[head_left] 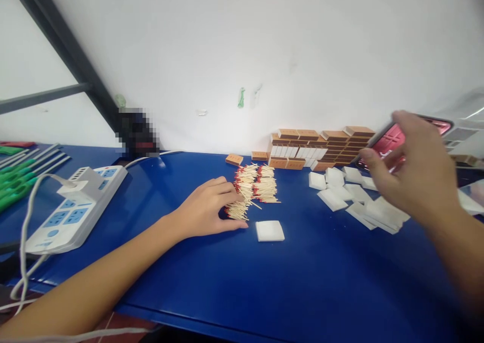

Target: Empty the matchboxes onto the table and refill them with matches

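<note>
My left hand (209, 207) lies at the left side of a pile of loose matches (264, 184) with red heads. Its fingers curve along the pile, thumb apart, and it grips nothing that I can see. Just right of my thumb, a small white rectangular piece (269, 231) lies flat on the table. My right hand (419, 166) is raised at the right, thumb and forefinger apart, in front of a phone (442, 126) with a reddish screen. Whether it touches the phone is unclear. Below and left of it lie several white pieces (335, 197), scattered and overlapping.
Stacked brown matchboxes (335, 144) stand against the wall, with two single matchboxes (234, 159) to their left. A white power strip (75, 214) with cables and several green-handled tools (18, 182) occupy the left side of the blue table (242, 282).
</note>
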`<state>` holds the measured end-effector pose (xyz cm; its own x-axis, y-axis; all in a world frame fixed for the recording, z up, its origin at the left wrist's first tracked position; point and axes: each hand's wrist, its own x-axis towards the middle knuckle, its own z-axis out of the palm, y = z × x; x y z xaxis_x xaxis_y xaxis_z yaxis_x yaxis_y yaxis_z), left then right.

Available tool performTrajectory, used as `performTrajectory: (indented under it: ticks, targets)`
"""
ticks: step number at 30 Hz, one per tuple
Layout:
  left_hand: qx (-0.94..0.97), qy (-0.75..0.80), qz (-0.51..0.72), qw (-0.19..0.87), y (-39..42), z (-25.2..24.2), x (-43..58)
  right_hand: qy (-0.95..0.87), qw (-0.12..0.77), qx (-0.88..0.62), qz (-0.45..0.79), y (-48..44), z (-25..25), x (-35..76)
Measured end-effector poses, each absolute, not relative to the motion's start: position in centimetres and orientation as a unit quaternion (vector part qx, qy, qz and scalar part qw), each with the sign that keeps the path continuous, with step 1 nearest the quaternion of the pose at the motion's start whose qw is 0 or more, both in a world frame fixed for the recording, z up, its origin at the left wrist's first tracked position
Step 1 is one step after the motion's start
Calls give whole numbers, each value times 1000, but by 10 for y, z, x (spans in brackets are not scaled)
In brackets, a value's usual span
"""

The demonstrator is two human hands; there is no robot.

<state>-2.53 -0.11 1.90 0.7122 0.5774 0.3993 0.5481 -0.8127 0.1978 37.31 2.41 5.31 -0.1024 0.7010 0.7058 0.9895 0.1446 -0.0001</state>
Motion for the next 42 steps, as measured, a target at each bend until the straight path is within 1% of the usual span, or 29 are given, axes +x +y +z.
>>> performTrajectory:
  ticks: [2, 4, 6, 7, 10, 13, 18, 22, 27, 32, 36, 42]
  targets:
    - [924, 307, 227, 34, -1, 20, -26, -737, 337, -551, -198, 19, 50, 351]
    - [923, 308, 227, 36, 0, 21, -26, -782, 356, -497, -122, 12, 43, 329]
    - [921, 309, 232, 35, 0, 22, -25, -830, 341, -440, -36, 5, 34, 308]
    - [921, 310, 235, 32, 0, 22, -25, -853, 317, -416, 1, 2, 29, 299]
    - [920, 307, 241, 21, 0, 21, -25, -891, 245, -377, 60, 0, 14, 280]
    - [920, 294, 258, 6, -2, 22, -24, -899, 209, -381, 60, 4, 2, 274]
    - [916, 277, 291, -17, -11, 20, -10, -892, 198, -402, 62, 9, -3, 275]
    - [922, 253, 293, -1, -20, 12, 7, -885, 199, -414, 83, 10, -3, 274]
    - [926, 262, 272, 4, -25, 1, 16, -875, 181, -433, 115, 10, -3, 273]
    - [924, 269, 269, 34, -26, -2, 14, -873, 152, -449, 112, 8, 2, 277]
    - [924, 273, 265, 48, -29, 0, 8, -873, 145, -451, 118, 5, 7, 277]
    - [924, 277, 258, 45, -28, 0, 3, -858, 91, -491, 116, 4, 9, 270]
